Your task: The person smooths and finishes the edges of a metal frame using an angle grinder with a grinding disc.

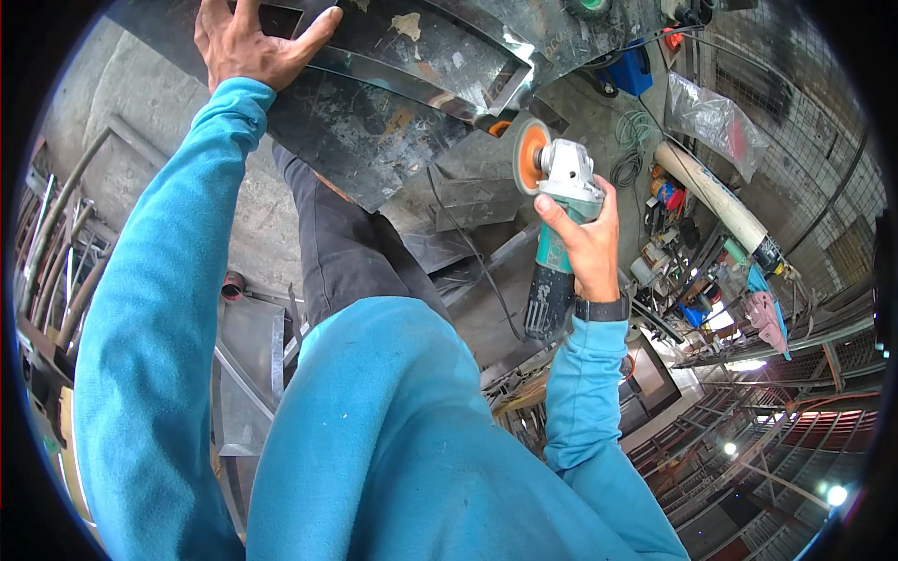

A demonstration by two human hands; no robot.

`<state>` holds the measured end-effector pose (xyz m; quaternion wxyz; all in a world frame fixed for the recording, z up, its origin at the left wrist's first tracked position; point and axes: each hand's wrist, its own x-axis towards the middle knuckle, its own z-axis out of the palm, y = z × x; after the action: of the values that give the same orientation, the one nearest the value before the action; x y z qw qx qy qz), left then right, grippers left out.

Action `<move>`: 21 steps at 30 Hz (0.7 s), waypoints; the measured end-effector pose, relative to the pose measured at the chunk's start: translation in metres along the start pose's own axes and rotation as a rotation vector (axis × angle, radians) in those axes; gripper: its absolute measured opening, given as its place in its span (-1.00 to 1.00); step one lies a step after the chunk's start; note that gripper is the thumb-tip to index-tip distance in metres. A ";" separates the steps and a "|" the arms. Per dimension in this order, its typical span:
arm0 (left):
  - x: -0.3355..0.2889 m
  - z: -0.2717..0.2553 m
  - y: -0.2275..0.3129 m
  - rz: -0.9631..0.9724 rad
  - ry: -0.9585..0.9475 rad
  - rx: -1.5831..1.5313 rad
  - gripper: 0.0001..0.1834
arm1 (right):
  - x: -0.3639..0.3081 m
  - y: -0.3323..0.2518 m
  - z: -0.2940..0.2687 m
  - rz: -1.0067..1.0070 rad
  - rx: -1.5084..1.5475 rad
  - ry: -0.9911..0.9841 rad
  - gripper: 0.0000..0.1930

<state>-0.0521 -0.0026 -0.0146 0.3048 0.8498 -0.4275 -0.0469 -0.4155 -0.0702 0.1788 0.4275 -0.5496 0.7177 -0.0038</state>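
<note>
Two blue sleeves (164, 309): yours, the left one stretched up toward the top of the view, the right one bent at your side.
Left hand (253, 51): bare, back upward, set over the dark metal at the upper left; your fingers are spread, thumb held out to the right, their tips partly cut off by the upper edge; how firmly they press, you cannot tell from here.
Right hand (594, 248): wrapped around the body of the angle grinder (557, 220), thumb across its green part, the other fingers mostly hidden behind it; a black wristband (601, 309) circles your wrist.
Grinder: right of centre, tilted, pale metal head uppermost, black rear end toward you.
Disc (531, 157): orange-faced with a pale rim, on the head's left side, just beside the bright corner of the metal frame (510, 89).
Table (365, 145): dark, scuffed and flecked with paint, bearing that frame.
Cable (479, 257): black, hanging from near the table's edge down toward the grinder's rear.
Floor (103, 89): grey concrete, with a blue container (631, 70) and a clear plastic bag (711, 122) over at your right.
</note>
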 end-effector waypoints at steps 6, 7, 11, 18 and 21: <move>0.000 0.000 0.001 0.002 0.007 -0.025 -0.23 | 0.015 -0.002 0.018 -0.103 -0.136 0.101 0.10; 0.000 0.006 -0.004 0.007 0.006 -0.027 -0.23 | 0.016 -0.001 0.019 -0.105 -0.142 0.120 0.11; -0.004 0.019 -0.027 0.122 0.064 0.025 -0.19 | 0.017 0.002 0.020 -0.113 -0.168 0.111 0.12; -0.002 0.022 -0.026 0.131 0.075 0.008 -0.18 | 0.021 0.018 0.004 -0.098 -0.202 0.180 0.12; -0.002 0.020 -0.027 0.131 0.071 0.011 -0.17 | 0.022 0.021 -0.003 -0.077 -0.251 0.214 0.11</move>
<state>-0.0419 0.0015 -0.0462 0.3173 0.8229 -0.4714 0.0058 -0.4351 -0.0805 0.1574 0.2763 -0.6222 0.7324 0.0111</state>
